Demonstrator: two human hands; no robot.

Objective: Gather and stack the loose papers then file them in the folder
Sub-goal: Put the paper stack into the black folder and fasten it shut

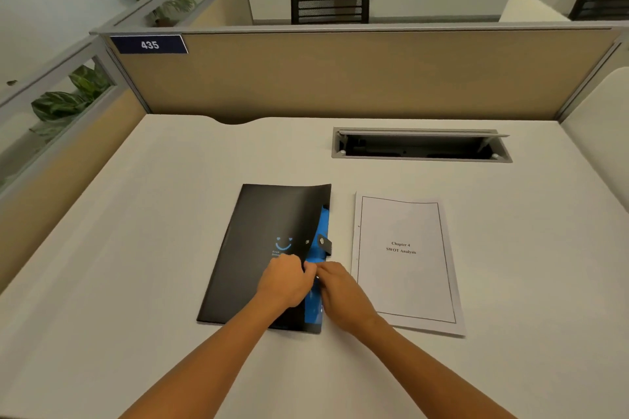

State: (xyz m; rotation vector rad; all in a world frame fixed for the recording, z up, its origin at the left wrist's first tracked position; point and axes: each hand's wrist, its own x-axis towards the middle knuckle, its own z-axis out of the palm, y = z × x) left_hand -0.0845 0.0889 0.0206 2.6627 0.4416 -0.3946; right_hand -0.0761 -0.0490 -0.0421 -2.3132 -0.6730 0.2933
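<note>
A black folder [258, 248] with a blue smiley print lies on the desk in front of me. Its front cover is lifted a little along the right edge, showing the blue inside and an unfastened snap strap. My left hand [284, 282] pinches the lifted cover edge near the bottom right. My right hand [340, 292] meets it at the same edge, fingers curled on the folder's blue inner part. A stack of white papers [405, 262], top sheet reading "Chapter 4 SWOT Analysis", lies flat just right of the folder, touched by neither hand.
The white desk [136, 248] is walled by tan cubicle partitions [340, 75] at the back and left. An open cable tray slot [420, 146] sits in the desk behind the papers. A "435" label [149, 44] hangs at the partition's top left.
</note>
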